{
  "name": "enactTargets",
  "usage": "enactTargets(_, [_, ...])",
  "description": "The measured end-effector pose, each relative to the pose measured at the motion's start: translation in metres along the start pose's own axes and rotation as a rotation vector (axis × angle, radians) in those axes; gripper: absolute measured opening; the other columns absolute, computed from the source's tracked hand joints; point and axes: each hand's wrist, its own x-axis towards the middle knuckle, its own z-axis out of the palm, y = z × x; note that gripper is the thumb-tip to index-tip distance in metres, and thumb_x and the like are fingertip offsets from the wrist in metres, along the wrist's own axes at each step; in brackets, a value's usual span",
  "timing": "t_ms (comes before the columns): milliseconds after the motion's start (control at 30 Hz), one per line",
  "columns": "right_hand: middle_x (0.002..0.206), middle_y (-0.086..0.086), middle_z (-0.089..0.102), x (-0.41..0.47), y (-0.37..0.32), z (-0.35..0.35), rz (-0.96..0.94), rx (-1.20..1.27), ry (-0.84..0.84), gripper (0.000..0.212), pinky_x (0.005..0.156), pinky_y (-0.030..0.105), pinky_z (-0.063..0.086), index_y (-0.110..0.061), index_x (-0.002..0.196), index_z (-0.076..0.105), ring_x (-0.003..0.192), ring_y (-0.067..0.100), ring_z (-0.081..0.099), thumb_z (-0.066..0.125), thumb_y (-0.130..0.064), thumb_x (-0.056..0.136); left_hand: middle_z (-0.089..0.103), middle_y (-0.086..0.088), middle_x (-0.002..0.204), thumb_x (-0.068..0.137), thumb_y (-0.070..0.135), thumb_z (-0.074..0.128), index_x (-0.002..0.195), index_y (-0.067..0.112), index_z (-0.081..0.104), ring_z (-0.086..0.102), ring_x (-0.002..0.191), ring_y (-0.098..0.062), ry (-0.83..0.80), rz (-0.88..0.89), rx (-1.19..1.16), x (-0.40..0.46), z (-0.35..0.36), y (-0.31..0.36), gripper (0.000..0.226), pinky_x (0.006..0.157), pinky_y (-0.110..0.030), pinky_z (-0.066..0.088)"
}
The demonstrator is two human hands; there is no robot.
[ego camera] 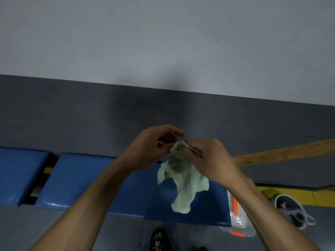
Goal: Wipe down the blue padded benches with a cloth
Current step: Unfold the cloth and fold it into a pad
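Head view: the right hand (208, 156) pinches the pale green cloth (183, 182), which hangs above the blue bench (87, 180) near its right end. The left hand (150, 147) touches the cloth's top with loosely curled fingers. A clear bag (237, 220) with orange parts lies beside that end.

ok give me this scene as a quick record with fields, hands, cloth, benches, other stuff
left hand: raised over the bench, fingers curled, pinching a top edge of the cloth
right hand: grips the bunched top of the cloth
pale green fabric cloth: hangs crumpled in the air, not touching the bench
blue padded benches: two in a row along the wall, gap between them
clear plastic container with orange parts: by the bench's right end
wiping: not under way
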Motion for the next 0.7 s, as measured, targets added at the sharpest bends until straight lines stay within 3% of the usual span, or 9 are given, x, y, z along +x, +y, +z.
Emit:
enactTargets(267, [0.049, 0.005, 0.040, 0.006, -0.001, 0.000, 0.016, -0.018, -0.014, 0.039, 0.046, 0.041, 0.032, -0.013, 0.056, 0.037, 0.044, 0.016, 0.034, 0.052, -0.034, 0.085, 0.068, 0.012, 0.100, 0.091, 0.017, 0.071, 0.122, 0.024, 0.064, 0.069, 0.092, -0.004, 0.049, 0.062, 0.018, 0.000, 0.000, 0.003, 0.033, 0.080, -0.018, 0.054])
enactTargets(533, [0.042, 0.000, 0.036, 0.009, -0.004, 0.000, 0.061, 0.067, -0.031, 0.041, 0.043, 0.036, 0.025, -0.008, 0.053, 0.040, 0.040, 0.009, 0.029, 0.059, -0.022, 0.086, 0.065, 0.010, 0.117, 0.082, 0.011, 0.079, 0.133, 0.021, 0.058, 0.067, 0.105, -0.011, -0.064, 0.092, -0.056, -0.008, -0.001, -0.001, 0.056, 0.091, -0.031, 0.056])
enactTargets(700, [0.043, 0.005, 0.041, 0.012, -0.007, -0.002, 0.091, 0.151, -0.061, 0.043, 0.043, 0.032, 0.027, -0.007, 0.052, 0.045, 0.039, 0.009, 0.034, 0.064, -0.021, 0.088, 0.067, 0.009, 0.113, 0.083, 0.009, 0.078, 0.129, 0.017, 0.061, 0.067, 0.104, -0.013, 0.058, 0.152, -0.049, -0.008, 0.008, -0.003, 0.050, 0.089, -0.032, 0.057])
